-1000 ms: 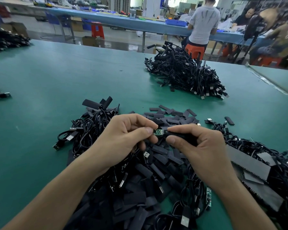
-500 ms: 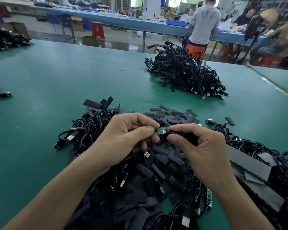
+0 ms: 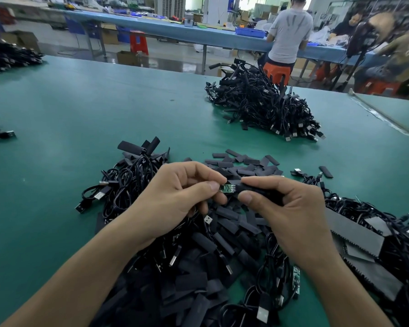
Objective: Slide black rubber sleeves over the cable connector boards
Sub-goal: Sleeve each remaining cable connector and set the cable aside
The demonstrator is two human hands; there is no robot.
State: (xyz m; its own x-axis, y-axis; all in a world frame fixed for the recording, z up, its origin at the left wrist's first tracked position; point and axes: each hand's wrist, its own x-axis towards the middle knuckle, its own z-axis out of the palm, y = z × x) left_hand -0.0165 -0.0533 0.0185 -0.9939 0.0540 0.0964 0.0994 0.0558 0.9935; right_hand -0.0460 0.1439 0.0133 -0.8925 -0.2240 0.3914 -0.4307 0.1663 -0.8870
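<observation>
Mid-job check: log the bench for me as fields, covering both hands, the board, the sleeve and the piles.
board: green, bare part showing
sleeve: black, mouth at the board's right end
left hand: pinches the board's left end
right hand: grips the sleeve
loose sleeves: heaped under and beyond both hands
far cable pile: apart, far right on the table
</observation>
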